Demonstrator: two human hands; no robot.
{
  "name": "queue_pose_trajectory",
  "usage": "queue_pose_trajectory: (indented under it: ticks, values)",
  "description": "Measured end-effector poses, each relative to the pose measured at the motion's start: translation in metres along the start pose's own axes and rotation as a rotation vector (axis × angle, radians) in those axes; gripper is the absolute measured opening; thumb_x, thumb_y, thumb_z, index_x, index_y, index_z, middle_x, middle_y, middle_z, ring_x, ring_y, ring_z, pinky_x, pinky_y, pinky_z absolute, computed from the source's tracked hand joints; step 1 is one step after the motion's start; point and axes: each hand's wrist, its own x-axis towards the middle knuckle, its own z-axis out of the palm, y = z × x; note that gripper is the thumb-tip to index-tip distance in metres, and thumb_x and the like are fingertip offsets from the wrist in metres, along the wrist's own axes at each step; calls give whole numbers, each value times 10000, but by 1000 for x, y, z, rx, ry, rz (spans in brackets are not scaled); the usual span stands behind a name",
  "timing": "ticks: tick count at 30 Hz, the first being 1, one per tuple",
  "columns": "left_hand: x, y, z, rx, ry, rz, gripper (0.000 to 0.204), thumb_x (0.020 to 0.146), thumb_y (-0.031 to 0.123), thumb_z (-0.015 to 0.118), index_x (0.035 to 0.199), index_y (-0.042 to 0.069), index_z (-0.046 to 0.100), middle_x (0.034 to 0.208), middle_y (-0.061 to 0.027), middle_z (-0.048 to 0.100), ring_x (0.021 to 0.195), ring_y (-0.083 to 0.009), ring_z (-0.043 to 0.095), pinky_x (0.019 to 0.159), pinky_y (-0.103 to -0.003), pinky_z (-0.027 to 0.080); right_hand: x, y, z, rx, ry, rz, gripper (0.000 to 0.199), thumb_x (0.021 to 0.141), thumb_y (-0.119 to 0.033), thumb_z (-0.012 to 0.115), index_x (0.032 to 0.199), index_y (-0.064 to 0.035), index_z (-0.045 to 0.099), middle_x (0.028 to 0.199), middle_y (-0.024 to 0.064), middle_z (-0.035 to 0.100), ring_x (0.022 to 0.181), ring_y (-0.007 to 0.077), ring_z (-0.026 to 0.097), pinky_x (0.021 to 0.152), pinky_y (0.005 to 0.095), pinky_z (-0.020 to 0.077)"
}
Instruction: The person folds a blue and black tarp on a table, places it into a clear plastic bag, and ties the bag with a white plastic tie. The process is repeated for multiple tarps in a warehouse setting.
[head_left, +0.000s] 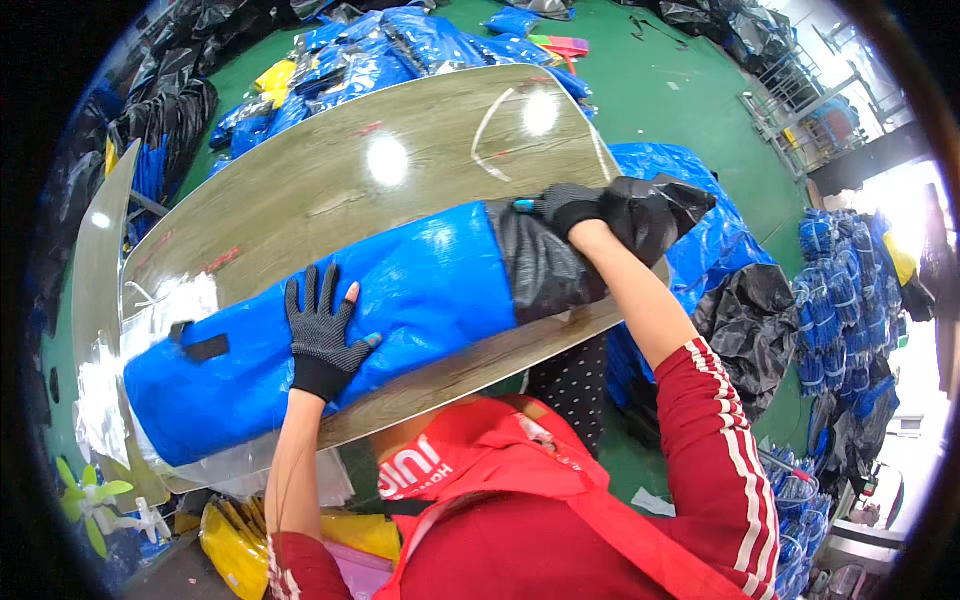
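- Workpiece position: the blue-and-black sleeve-like piece lies flat across the worktop, running from the lower left to the upper right of the centre of the frame. Its blue section forms the left and middle; its black section forms the right.
- Left grip: my left grip, in a dark dotted glove, is open, palm down, fingers spread on the blue section. Nothing is clasped. The broad contact probably spreads pressure so that the material stays flat and does not slide.
- Right grip: my right grip, also gloved, rests on the upper part of the black section, fingers toward the left. I cannot tell whether it pinches the material or only presses it. Its place probably steadies the looser, creased end.
- Spacing: both grips stand well apart along the piece, which likely keeps the length between them under control.
- Overhang: the black end projects past the right edge of the worktop; the piece appears too long in this orientation to lie wholly on it.
- Fitting: a short black strip sits face up near the left end, unobstructed by either grip.
- Surroundings: blue packages are heaped beyond the worktop at the top; crumpled black material is at the right.
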Motion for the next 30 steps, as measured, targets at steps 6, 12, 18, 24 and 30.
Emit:
queue_pose_trajectory:
  ticks: [6,12,18,24,30]
  values:
    - [46,85,-2,10,129,458,741,719,564,657,1332,172,515,1500,-202,304,1410,-411,194,1146,-587,42,-59,81,-58,-1,206,-22,439,828,-463,599,950,-50,686,899,193,680,863,343,651,806,438,494]
    - [54,141,-44,233,-23,326,779,715,573,652,1298,73,523,1472,-224,340,1407,-395,219,1141,-586,70,-38,138,10,263,-5,58,487,873,-540,521,1058,-121,688,1094,150,662,1032,327,622,899,428,477]
    - [87,235,-9,-134,195,774,878,690,671,616,1344,101,478,1466,-215,348,1404,-416,212,1135,-608,39,-49,139,-2,281,180,145,444,884,-452,567,1104,-73,635,1060,178,664,982,350,636,880,413,490]
    - [87,233,5,-150,213,716,950,674,700,611,1345,44,461,1462,-217,354,1398,-408,229,1134,-606,36,-139,110,36,1660,874,200,481,834,-199,706,1241,-7,533,1247,117,563,1081,236,545,915,389,451]
    - [88,255,19,-189,300,734,1036,600,726,616,1343,21,461,1417,-246,396,1341,-425,311,1126,-616,60,-150,31,32,1786,948,404,453,878,-232,688,1236,7,550,1168,107,599,965,192,554,871,354,463]
